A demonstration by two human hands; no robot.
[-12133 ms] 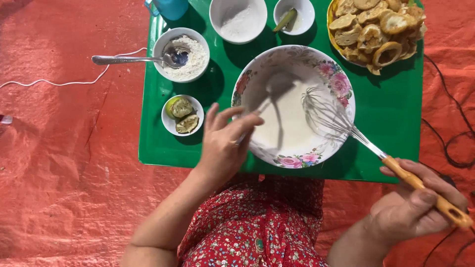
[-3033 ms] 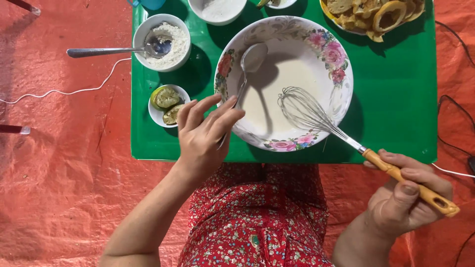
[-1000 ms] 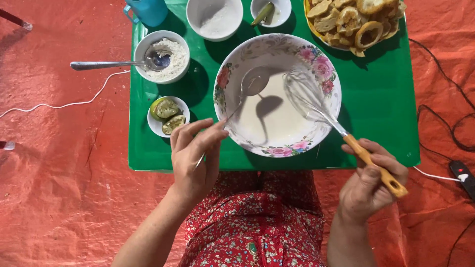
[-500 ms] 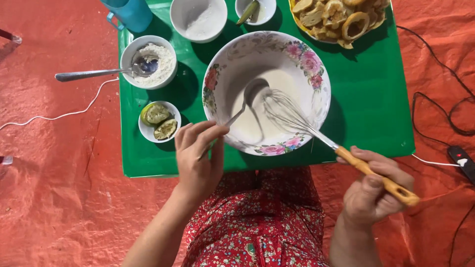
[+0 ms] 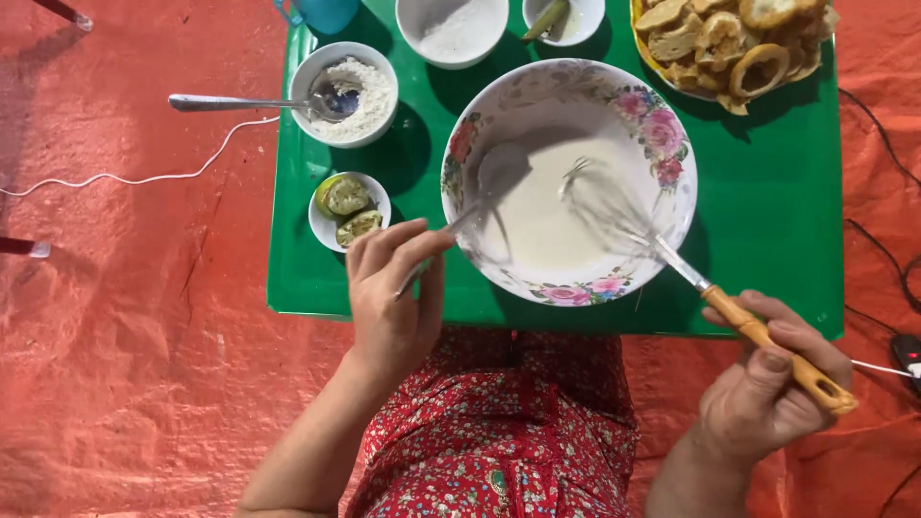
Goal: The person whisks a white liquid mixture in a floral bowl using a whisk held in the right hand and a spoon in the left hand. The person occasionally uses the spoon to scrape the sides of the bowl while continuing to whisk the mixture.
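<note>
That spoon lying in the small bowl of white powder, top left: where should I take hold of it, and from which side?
Grip the spoon by its bare handle, which juts left past the rim of the powder bowl over the red mat. Come from the left; its head is buried in powder.

Two hands (image 5: 393, 297) (image 5: 767, 388), two spoons (image 5: 480, 192) (image 5: 259, 103), one whisk (image 5: 652, 240), one big bowl (image 5: 662, 129), four small bowls (image 5: 331, 62) (image 5: 321, 221) (image 5: 413, 24) (image 5: 585, 19), one plate (image 5: 662, 72).

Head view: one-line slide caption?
Right hand whisks white batter in floral bowl; left hand holds metal spoon.

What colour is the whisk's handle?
Orange-yellow; the whisk handle shows clearly in the head view.
</note>
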